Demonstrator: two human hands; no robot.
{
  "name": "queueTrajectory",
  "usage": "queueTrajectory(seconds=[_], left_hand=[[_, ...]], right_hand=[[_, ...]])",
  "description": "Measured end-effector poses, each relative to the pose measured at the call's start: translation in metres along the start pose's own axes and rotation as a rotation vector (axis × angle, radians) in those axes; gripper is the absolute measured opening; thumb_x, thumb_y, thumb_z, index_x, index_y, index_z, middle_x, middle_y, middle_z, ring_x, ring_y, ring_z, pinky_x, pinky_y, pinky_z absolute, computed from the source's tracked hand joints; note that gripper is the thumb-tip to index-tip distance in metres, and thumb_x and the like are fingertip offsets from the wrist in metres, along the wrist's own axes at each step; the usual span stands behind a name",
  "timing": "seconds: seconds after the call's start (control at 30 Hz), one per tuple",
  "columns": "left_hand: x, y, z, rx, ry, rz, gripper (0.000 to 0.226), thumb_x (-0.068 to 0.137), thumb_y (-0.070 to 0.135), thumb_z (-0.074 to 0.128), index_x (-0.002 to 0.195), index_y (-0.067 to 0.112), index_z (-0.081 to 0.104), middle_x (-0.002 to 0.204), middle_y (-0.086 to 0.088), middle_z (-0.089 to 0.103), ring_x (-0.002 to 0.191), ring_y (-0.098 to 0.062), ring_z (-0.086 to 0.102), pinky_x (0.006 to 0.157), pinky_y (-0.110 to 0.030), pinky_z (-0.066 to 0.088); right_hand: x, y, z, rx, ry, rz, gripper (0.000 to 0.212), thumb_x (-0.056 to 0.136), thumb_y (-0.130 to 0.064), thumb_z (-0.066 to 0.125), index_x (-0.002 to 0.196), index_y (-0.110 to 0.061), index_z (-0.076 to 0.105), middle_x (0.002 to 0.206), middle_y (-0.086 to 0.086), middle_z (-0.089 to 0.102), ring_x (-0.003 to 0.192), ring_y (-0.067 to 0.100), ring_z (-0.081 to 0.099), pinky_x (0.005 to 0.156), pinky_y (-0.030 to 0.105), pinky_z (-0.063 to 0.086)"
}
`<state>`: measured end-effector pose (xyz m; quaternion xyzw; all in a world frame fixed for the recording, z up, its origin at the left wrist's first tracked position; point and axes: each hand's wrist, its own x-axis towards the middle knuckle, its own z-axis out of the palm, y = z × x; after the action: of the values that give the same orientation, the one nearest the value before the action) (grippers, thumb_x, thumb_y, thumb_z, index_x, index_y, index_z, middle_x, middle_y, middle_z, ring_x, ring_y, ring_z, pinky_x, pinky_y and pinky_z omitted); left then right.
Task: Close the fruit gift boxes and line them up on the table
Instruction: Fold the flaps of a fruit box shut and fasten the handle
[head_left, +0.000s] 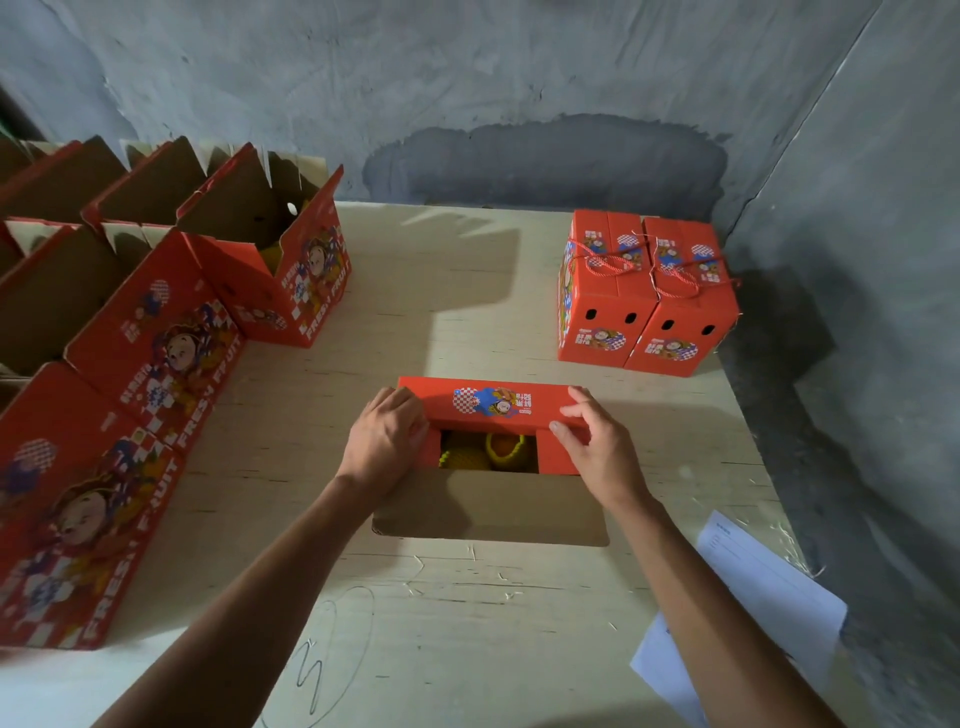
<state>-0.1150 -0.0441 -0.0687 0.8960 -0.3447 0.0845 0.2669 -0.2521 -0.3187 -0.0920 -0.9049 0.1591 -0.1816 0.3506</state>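
Two bare forearms reach in from the bottom edge over a pale wooden table (457, 613) that bears faint pen scribbles near the camera. Along the left side stands a row of open red fruit gift boxes (156, 332), their brown inner flaps upright and "FRESH FRUIT" printed on the sides; the farthest of them (291, 280) shows something yellow inside, though it is too dim to say what. At the centre sits the box being closed (493, 457), its near brown flap (491, 512) folded out flat toward the person and its far red flap (496, 402), printed with a cartoon figure, lowered partly over the opening. The left hand (387, 439) rests at the box's left end, fingers curled over the small red side flap and the edge of the far flap. Through the gap between the hands, fruit in yellow foam netting (493, 452) is visible. The right hand (592, 447) holds the right end of the far red flap, thumb and fingers bent round its edge above the right side flap. Farther back on the right, near the grey plaster wall (519, 93), two closed gift boxes (649, 296) stand touching side by side, red-and-white cord handles lying across their tops. White paper sheets (753, 603) lie at the table's right edge, overhanging it.
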Motion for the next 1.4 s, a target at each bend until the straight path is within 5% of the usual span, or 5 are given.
queueTrajectory(seconds=[0.33,0.53,1.0,1.2,1.4], left_hand=[[-0.011,0.011,0.004,-0.070,0.010,-0.062,0.005,0.094,0.008,0.064,0.095,0.004,0.063,0.103,-0.009,0.066,0.095,-0.030,0.056,0.075,-0.044,0.053],[-0.017,0.022,-0.006,-0.029,0.005,-0.073,0.049,0.092,0.040,0.037,0.102,0.008,0.073,0.108,-0.008,0.069,0.101,-0.032,0.060,0.071,-0.042,0.056],[-0.026,0.021,0.030,-0.005,0.123,-0.142,0.007,0.094,0.012,0.069,0.100,0.010,0.072,0.108,-0.003,0.063,0.098,-0.027,0.058,0.061,-0.044,0.058],[-0.042,0.018,0.012,0.075,-0.092,0.006,0.061,0.097,0.062,0.044,0.131,0.013,0.058,0.138,-0.007,0.051,0.118,-0.029,0.055,0.093,-0.044,0.055],[-0.052,0.022,0.000,0.146,-0.396,0.031,0.121,0.069,0.104,0.034,0.158,0.021,0.030,0.172,-0.005,0.001,0.158,-0.026,-0.011,0.128,-0.045,-0.007]], right_hand=[[-0.006,-0.007,0.001,-0.017,0.060,-0.017,0.040,0.094,-0.018,0.075,0.128,0.001,0.066,0.126,0.011,0.072,0.137,0.019,0.055,0.111,0.036,0.047],[-0.011,-0.016,0.010,-0.193,0.086,-0.031,0.028,0.097,-0.017,0.070,0.120,-0.001,0.074,0.138,0.011,0.064,0.137,0.024,0.055,0.114,0.034,0.043],[-0.029,-0.036,0.024,-0.333,0.152,0.009,0.043,0.099,-0.019,0.067,0.135,0.004,0.063,0.145,0.017,0.058,0.138,0.032,0.052,0.108,0.045,0.051],[-0.030,-0.026,0.021,-0.330,0.187,-0.161,0.020,0.089,-0.017,0.079,0.104,-0.005,0.075,0.126,0.011,0.070,0.116,0.031,0.067,0.095,0.046,0.057],[-0.031,-0.026,0.005,-0.299,-0.006,-0.169,0.028,0.093,-0.028,0.075,0.117,-0.013,0.075,0.141,0.006,0.063,0.136,0.027,0.054,0.113,0.046,0.045]])
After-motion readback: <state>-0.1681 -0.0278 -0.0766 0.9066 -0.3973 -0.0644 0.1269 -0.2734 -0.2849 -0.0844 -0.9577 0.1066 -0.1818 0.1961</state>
